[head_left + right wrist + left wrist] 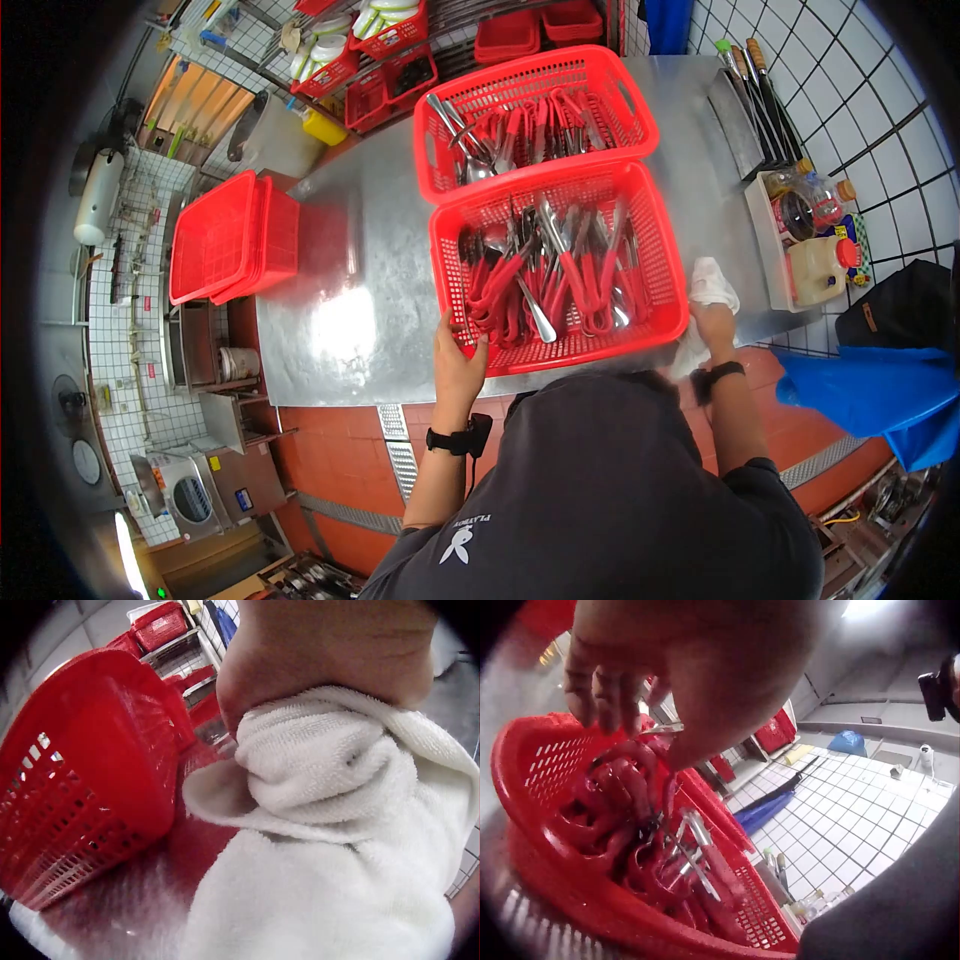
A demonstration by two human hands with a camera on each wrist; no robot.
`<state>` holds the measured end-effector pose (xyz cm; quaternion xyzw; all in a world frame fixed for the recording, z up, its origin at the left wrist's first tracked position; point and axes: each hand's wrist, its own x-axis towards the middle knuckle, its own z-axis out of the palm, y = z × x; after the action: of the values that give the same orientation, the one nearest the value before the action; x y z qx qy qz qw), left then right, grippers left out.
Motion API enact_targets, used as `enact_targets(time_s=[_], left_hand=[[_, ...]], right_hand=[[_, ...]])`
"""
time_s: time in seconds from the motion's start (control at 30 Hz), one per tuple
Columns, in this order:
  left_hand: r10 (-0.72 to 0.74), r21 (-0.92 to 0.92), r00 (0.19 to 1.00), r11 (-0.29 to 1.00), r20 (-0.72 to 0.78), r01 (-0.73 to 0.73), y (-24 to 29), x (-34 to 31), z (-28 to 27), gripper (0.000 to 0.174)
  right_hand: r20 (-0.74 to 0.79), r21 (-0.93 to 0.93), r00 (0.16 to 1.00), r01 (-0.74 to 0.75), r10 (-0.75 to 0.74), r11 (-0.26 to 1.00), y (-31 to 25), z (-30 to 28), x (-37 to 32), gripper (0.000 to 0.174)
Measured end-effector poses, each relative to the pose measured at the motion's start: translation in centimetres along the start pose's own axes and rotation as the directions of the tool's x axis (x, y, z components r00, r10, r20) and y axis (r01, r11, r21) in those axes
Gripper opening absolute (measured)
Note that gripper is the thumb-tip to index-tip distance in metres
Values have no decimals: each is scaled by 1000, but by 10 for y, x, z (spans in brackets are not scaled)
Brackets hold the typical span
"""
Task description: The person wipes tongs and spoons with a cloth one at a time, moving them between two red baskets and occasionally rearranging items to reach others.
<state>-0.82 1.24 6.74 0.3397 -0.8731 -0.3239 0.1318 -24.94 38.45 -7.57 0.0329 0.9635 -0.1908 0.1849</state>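
Note:
A red plastic basket (455, 300) full of cutlery with red-handled pieces (590, 290) and bare metal ones sits at the table's front edge. My left hand (460, 365) is at its front left corner, thumb and fingers spread apart and right at the rim. In the left wrist view the left hand (705, 667) overlaps the basket's rim and the red handles (630, 787). My right hand (715, 325) grips a white towel (712, 283) beside the basket's right end. Bunched folds of the towel (322, 765) hide most of the right fingers.
Behind, a second red basket (428, 165) of cutlery touches the first. Stacked red baskets (225, 240) stand at the table's (380, 250) left end. On the right are a bottle tray (768, 240) and a rack of long-handled tools (738, 125) by the tiled wall.

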Motion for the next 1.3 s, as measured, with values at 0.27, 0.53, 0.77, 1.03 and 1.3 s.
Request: enact_targets(time_s=[0.27,0.53,0.77,1.03,1.3], left_hand=[[152,408,977,890,151,-202,-18,1,25,77],[101,462,972,866,210,-190,-42,-2,36,79],[-131,535,790,799,599,-274,-19,36,-1,77],[-39,681,884,654,466,-330,36,167,-39,57],[580,71,693,743,428,-665,174,254,135,53]], right_hand=[[-15,16,1000,14,-14,1000,0,1,0,58],[12,-94,1000,-3,5,996,1,4,5,60],[-15,2,1000,-16,16,1000,2,6,4,60],[191,146,981,-67,39,987,6,-15,15,49],[355,362,934,-101,-37,927,6,-18,47,46]])
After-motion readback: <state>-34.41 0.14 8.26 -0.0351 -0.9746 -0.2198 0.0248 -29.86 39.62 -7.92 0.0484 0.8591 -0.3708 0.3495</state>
